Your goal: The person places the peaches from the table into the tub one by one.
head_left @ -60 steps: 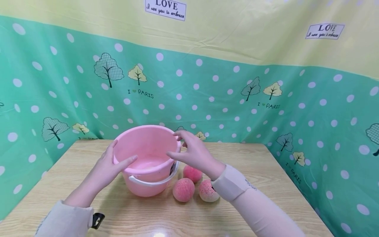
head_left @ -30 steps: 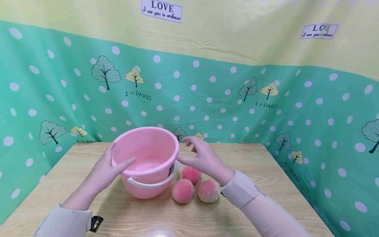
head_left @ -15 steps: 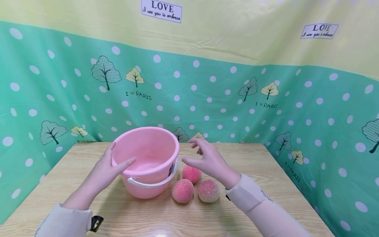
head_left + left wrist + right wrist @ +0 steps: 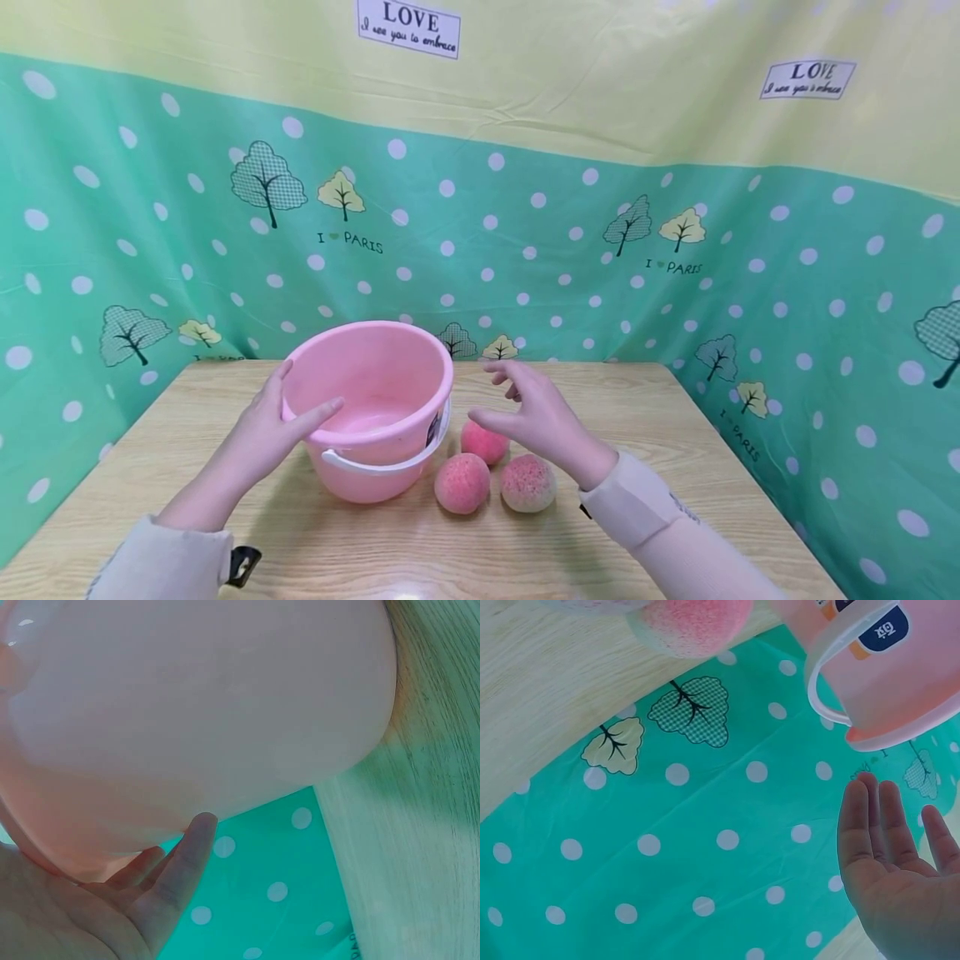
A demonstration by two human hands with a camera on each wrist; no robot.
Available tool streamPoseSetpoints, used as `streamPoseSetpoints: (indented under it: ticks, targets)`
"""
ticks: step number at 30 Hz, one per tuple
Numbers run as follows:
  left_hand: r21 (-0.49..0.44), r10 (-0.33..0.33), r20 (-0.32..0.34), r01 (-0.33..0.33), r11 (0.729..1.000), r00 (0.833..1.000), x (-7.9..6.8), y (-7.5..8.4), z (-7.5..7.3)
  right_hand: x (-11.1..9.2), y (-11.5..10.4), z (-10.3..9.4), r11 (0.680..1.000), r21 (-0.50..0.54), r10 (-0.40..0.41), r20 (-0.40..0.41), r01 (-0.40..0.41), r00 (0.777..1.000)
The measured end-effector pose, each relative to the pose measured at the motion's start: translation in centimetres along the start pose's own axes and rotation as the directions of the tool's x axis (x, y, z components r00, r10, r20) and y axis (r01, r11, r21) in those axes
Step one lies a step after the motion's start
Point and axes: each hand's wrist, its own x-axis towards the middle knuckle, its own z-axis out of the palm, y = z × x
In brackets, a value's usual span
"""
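My left hand point(image 4: 262, 437) grips the near left rim of a pink plastic bucket point(image 4: 367, 487), thumb over the rim and fingers outside. Up close in the left wrist view, the bucket's wall point(image 4: 210, 712) fills most of the picture. Just right of the bucket my right hand point(image 4: 551, 429) hovers with fingers spread and nothing in them, apart from the rim. Three fuzzy pink peaches sit below it on the table: one at the back point(image 4: 482, 444), partly hidden by the thumb, a front left one point(image 4: 462, 483) and a speckled, pale-bottomed one point(image 4: 528, 483) at front right.
A white handle point(image 4: 382, 467) hangs down the bucket's front. The wooden table point(image 4: 645, 533) ends at the back against a green and yellow curtain point(image 4: 525, 250), which also runs along both sides. A black strap end point(image 4: 243, 567) sticks out by the left cuff.
My right hand has moved off the bucket's right rim, going right and slightly down. The left hand keeps its grip; bucket and peaches stay in place, with a slight shift of the camera.
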Motion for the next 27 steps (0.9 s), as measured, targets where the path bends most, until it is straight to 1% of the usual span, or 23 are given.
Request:
streamPoseSetpoints:
  ticks: [7, 13, 18, 27]
  targets:
    - [0.001, 0.000, 0.001, 0.000, 1.000, 1.000, -0.1, 0.0, 0.0, -0.5, 0.6, 0.0, 1.000, -0.002, 0.026, -0.005, -0.026, 1.000]
    - [0.002, -0.003, 0.001, 0.003, 1.000, 1.000, -0.1, 0.0, 0.0, -0.8, 1.4, 0.2, 1.000, -0.019, 0.020, -0.015, -0.021, 1.000]
    - [-0.002, -0.009, 0.004, 0.009, 1.000, 1.000, 0.0, 0.0, 0.1, -1.0, 2.0, 0.3, 1.000, -0.011, 0.012, -0.022, -0.012, 1.000]
    - [0.000, -0.011, 0.004, 0.011, 1.000, 1.000, 0.1, 0.0, 0.0, -1.6, 2.9, 0.4, 0.999, -0.008, 0.041, -0.015, -0.041, 0.999]
